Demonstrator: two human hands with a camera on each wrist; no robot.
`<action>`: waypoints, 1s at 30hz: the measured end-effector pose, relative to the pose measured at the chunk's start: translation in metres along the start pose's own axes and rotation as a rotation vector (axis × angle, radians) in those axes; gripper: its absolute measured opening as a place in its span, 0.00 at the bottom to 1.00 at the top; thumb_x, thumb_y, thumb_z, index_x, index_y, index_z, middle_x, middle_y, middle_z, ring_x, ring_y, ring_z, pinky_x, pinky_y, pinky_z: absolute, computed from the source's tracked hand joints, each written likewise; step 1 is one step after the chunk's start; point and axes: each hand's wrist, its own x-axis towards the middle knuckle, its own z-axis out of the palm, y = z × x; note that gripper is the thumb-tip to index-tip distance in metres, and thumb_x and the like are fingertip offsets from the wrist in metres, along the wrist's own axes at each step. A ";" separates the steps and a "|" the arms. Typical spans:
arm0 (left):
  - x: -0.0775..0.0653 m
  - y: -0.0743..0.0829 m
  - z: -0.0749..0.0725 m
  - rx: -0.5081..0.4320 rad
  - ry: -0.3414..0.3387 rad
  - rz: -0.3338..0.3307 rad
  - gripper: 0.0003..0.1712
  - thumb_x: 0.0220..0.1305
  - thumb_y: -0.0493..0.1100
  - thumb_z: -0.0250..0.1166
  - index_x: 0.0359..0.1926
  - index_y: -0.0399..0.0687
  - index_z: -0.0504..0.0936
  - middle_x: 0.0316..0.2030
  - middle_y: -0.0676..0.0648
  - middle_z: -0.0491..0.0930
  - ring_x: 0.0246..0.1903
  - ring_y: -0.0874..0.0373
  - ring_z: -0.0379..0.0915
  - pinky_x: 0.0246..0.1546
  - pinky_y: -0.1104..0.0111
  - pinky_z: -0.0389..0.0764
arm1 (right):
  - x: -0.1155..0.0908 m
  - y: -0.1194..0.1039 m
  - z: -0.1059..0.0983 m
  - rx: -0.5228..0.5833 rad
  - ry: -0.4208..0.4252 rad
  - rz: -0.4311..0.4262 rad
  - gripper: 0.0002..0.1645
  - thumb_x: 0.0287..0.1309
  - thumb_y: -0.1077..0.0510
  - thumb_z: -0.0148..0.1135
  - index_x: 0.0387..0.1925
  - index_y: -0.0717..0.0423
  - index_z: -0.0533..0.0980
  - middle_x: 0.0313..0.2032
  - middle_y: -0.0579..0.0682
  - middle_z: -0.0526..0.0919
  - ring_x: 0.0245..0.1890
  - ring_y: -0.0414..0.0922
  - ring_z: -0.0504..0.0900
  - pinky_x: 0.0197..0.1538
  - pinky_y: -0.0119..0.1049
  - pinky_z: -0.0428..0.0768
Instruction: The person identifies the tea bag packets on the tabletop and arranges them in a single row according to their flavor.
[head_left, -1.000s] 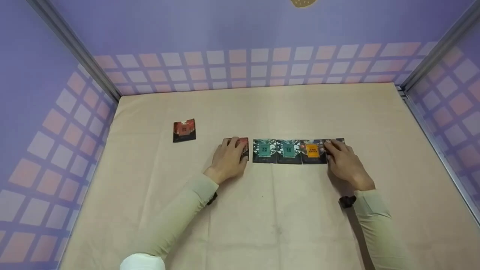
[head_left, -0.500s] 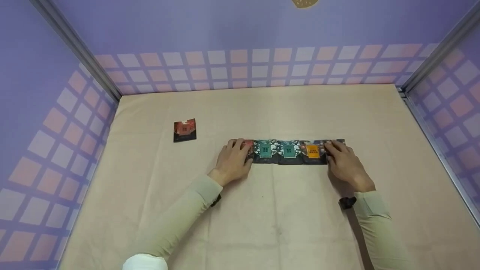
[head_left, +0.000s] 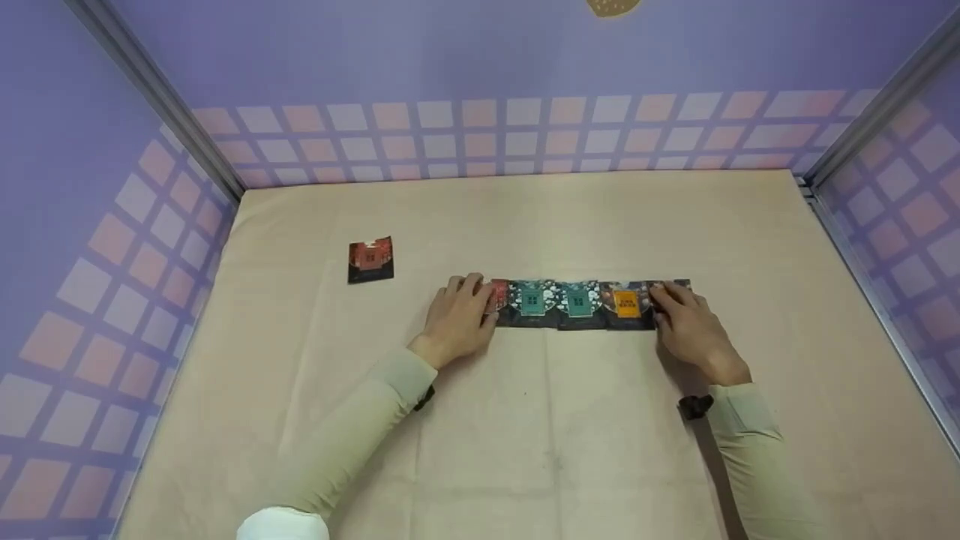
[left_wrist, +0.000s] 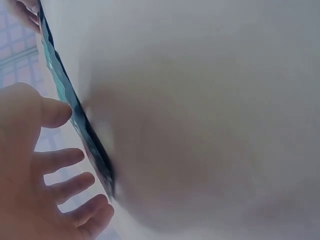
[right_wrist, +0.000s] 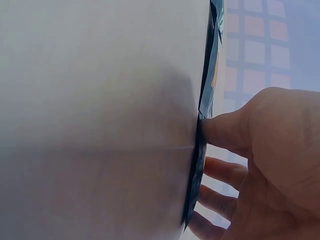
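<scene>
Small flat printed packets lie in a row on the cloth. From the left they are a red packet [head_left: 501, 298], two green packets [head_left: 532, 302] [head_left: 578, 304], an orange-labelled packet [head_left: 625, 304] and a dark packet [head_left: 681, 285] at the right end. My left hand [head_left: 456, 319] is over the left part of the red packet, hiding it; in the left wrist view its fingers [left_wrist: 65, 160] are spread and relaxed beside the packet edge. My right hand [head_left: 694, 330] rests thumb and fingertips on the dark packet [right_wrist: 196, 172], covering most of it.
Another red packet [head_left: 370, 260], with a ragged notch at its top edge, lies apart at the upper left. A pale cloth [head_left: 480, 435] covers the table. Purple walls [head_left: 480, 60] with a checked band enclose the back and sides.
The red packet under my left hand has slid right until it meets the green one. My left hand then drew back slightly left. The right hand stays in place.
</scene>
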 end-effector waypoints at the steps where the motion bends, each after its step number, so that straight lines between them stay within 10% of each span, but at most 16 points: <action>1: -0.001 -0.004 -0.001 0.000 0.004 -0.004 0.27 0.72 0.52 0.56 0.66 0.45 0.73 0.66 0.39 0.69 0.63 0.39 0.65 0.58 0.46 0.73 | 0.000 0.000 0.000 -0.002 -0.002 0.002 0.31 0.75 0.59 0.45 0.75 0.60 0.59 0.74 0.67 0.54 0.70 0.72 0.56 0.64 0.71 0.62; 19: -0.004 -0.091 -0.018 -0.033 0.095 -0.133 0.25 0.73 0.49 0.55 0.64 0.40 0.74 0.66 0.37 0.68 0.65 0.35 0.62 0.61 0.41 0.68 | 0.000 -0.001 0.001 -0.005 0.012 -0.001 0.31 0.74 0.59 0.47 0.74 0.61 0.60 0.74 0.67 0.55 0.70 0.72 0.56 0.65 0.70 0.61; 30: -0.001 -0.146 -0.029 -0.110 0.262 -0.265 0.24 0.72 0.46 0.55 0.64 0.38 0.75 0.64 0.35 0.69 0.63 0.33 0.62 0.58 0.39 0.68 | 0.000 0.001 0.001 -0.009 0.017 -0.016 0.31 0.74 0.59 0.46 0.75 0.61 0.60 0.74 0.67 0.56 0.69 0.72 0.57 0.64 0.70 0.62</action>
